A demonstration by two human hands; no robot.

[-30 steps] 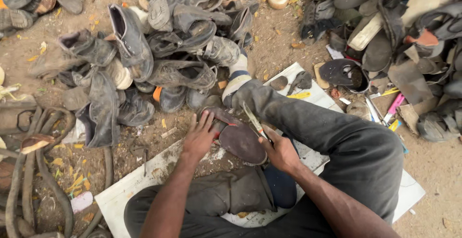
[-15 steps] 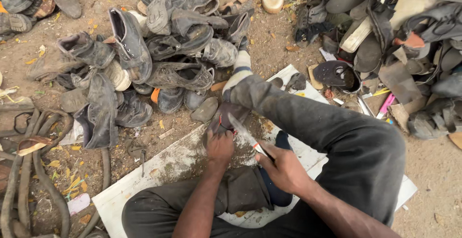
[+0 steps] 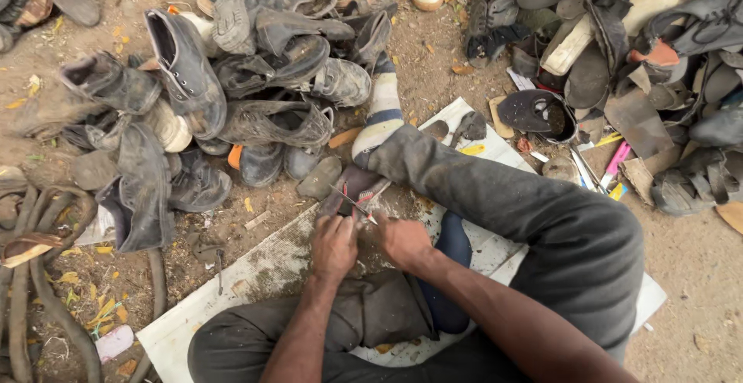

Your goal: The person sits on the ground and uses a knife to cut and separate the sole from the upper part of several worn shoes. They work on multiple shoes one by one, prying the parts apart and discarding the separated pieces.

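Now both hands closer in vs 1 s back | left hand grip closed, pinning dark shoe piece on white board by shin | right hand grip closed on thin blade tool, tip moved onto piece edge | work looks like trimming underway

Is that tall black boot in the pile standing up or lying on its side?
Tipped. The tall black boot leans slanted against the pile of old shoes, its open top pointing up-left and its lace eyelets showing along one side.

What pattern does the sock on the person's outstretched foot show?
The sock has broad horizontal stripes, dark blue and pale grey-white. It shows best in the head view.
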